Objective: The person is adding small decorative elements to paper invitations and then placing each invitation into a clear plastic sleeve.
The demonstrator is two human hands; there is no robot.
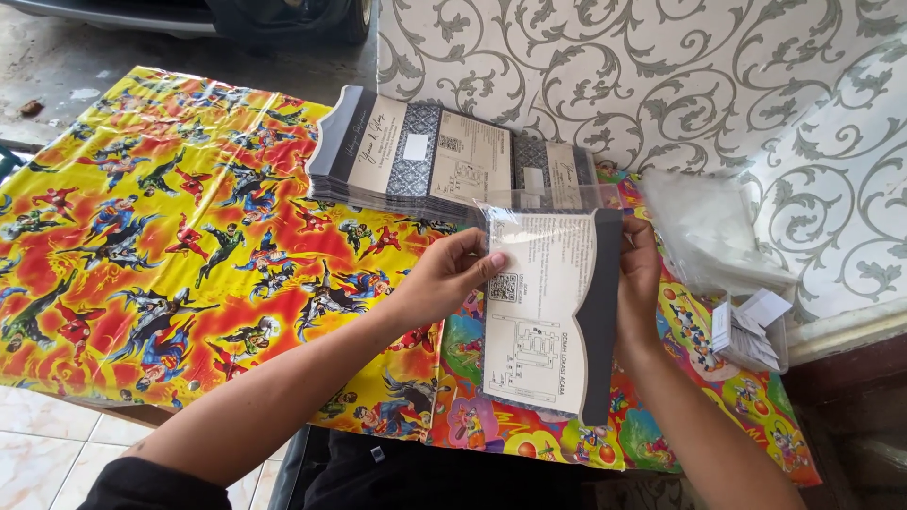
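Note:
I hold a grey and cream printed card (548, 312) upright over a colourful cartoon-print sheet (170, 227). A clear plastic sleeve (567, 203) covers the card's top part. My left hand (444, 279) pinches the card's left edge near the top. My right hand (638, 274) grips the right edge from behind, fingers partly hidden. Beyond the card lies a fanned stack of similar cards in sleeves (425, 156).
A pile of clear plastic sleeves (709, 231) lies at the right against the patterned wall (661, 76). A small clear box with white slips (751, 331) sits at the right edge. White floor tiles (38, 434) show at the lower left.

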